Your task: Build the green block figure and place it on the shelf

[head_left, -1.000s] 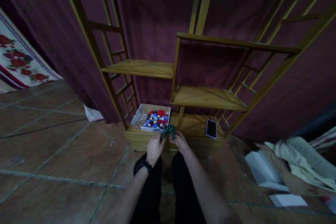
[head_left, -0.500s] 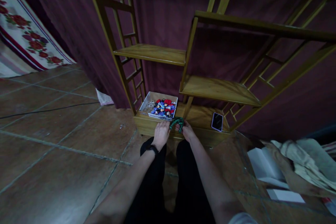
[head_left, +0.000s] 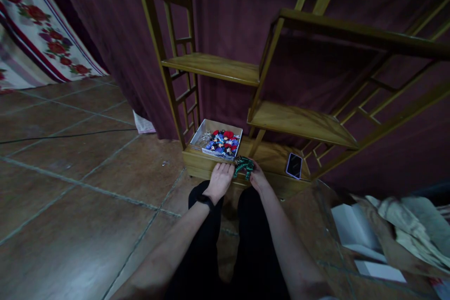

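Between my hands is a small dark green, shiny, patterned thing (head_left: 243, 165), arched with ends hanging down; its kind I cannot make out. My left hand (head_left: 222, 178) has its fingers closed at its left side, and a dark band is round that wrist. My right hand (head_left: 258, 177) grips its right end, the fingertips partly hidden. Just beyond stands an open white box (head_left: 207, 151) on the lowest shelf. Inside it lie several small red, blue and black figures (head_left: 224, 142), with clear or silvery bits (head_left: 204, 138) at the left.
A wooden shelf unit (head_left: 211, 68) stands before a dark red curtain (head_left: 225, 18). A phone (head_left: 294, 165) lies on its lowest board at the right. White boxes (head_left: 379, 270) and pale cloth (head_left: 409, 225) are on the floor at the right; a black cable (head_left: 70, 135) runs at the left.
The green thing has turned and spread between my hands, from a narrow arch to a wider shape. My view has shifted slightly, and the box stays in place on the shelf.
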Demonstrator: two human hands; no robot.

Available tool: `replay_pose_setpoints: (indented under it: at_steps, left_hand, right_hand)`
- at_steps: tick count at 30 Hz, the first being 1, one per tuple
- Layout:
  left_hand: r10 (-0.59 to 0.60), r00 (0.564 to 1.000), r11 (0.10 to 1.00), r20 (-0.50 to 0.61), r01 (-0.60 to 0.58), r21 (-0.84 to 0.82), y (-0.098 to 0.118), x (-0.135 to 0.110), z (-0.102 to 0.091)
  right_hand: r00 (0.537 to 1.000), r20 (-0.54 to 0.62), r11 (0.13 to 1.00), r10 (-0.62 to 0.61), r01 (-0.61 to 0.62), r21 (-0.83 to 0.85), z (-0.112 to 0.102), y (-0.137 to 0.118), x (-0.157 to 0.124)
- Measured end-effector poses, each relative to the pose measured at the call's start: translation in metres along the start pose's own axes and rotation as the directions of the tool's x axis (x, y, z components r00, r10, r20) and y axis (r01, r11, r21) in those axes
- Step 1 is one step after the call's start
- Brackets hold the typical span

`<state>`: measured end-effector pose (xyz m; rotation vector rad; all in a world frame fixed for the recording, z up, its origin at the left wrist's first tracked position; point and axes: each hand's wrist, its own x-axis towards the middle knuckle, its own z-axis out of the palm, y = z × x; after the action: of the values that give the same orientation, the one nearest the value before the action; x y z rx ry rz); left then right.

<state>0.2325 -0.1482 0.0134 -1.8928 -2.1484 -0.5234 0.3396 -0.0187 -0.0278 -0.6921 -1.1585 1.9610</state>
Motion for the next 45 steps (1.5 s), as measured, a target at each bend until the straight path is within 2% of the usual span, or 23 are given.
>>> replay_pose_setpoints:
  at_steps: [5,10,14,17,21,24,26,30,33,35,37,40,45]
  left_hand:
    - [0.049,0.998,0.999,-0.03,-0.049,-0.02,0.001,-0.001,0.002]
    - [0.025,0.999,0.997,-0.031,-0.028,-0.071,0.0,-0.001,0.004]
    - [-0.044,0.999,0.993,-0.018,0.042,-0.108,-0.004,0.0,0.005]
    - [-0.105,0.994,0.982,-0.014,0.102,-0.162,-0.008,0.002,0.009]
    - [-0.256,0.967,0.932,-0.008,0.244,-0.27,-0.013,0.006,0.019]
    - [-0.402,0.915,0.83,0.039,0.382,-0.405,-0.018,0.009,0.028]
    - [-0.457,0.887,0.741,0.065,0.42,-0.524,-0.022,0.011,0.033]
    - [-0.493,0.867,0.529,0.066,0.36,-0.768,-0.029,0.015,0.041]
    - [-0.526,0.839,0.324,0.139,0.349,-0.879,-0.033,0.019,0.046]
    - [-0.546,0.807,0.168,0.226,0.37,-0.914,-0.033,0.021,0.046]
    - [-0.551,0.779,0.051,0.301,0.391,-0.919,-0.033,0.022,0.046]
    - [-0.531,0.76,-0.04,0.376,0.421,-0.906,-0.031,0.022,0.044]
    - [-0.486,0.725,-0.162,0.488,0.474,-0.866,-0.03,0.021,0.044]
  right_hand:
    - [0.999,-0.031,1.0,0.007,-0.008,-0.024,-0.001,-0.005,-0.002]
    - [0.997,-0.068,0.998,0.024,-0.028,-0.052,-0.002,-0.005,-0.002]
    - [0.998,-0.06,0.999,0.023,-0.024,-0.023,-0.001,-0.004,-0.002]
    - [0.995,-0.066,0.996,0.07,-0.074,-0.056,0.001,-0.005,-0.002]
    - [0.993,-0.048,0.991,0.104,-0.108,-0.081,0.003,-0.009,-0.002]
    - [0.995,-0.032,0.993,0.093,-0.095,-0.07,0.003,-0.012,-0.005]
    - [0.996,-0.033,0.994,0.083,-0.085,-0.07,0.004,-0.012,-0.007]
    - [0.997,-0.033,0.994,0.063,-0.066,-0.085,0.006,-0.012,-0.011]
    - [0.999,-0.022,0.992,0.024,-0.026,-0.124,0.008,-0.012,-0.013]
    - [1.0,-0.023,0.983,-0.021,0.016,-0.184,0.009,-0.011,-0.015]
    - [0.997,-0.017,0.967,-0.076,0.07,-0.246,0.012,-0.011,-0.016]
    - [0.989,0.024,0.949,-0.147,0.148,-0.278,0.017,-0.01,-0.018]
    - [0.983,0.089,0.953,-0.158,0.175,-0.248,0.02,-0.007,-0.02]
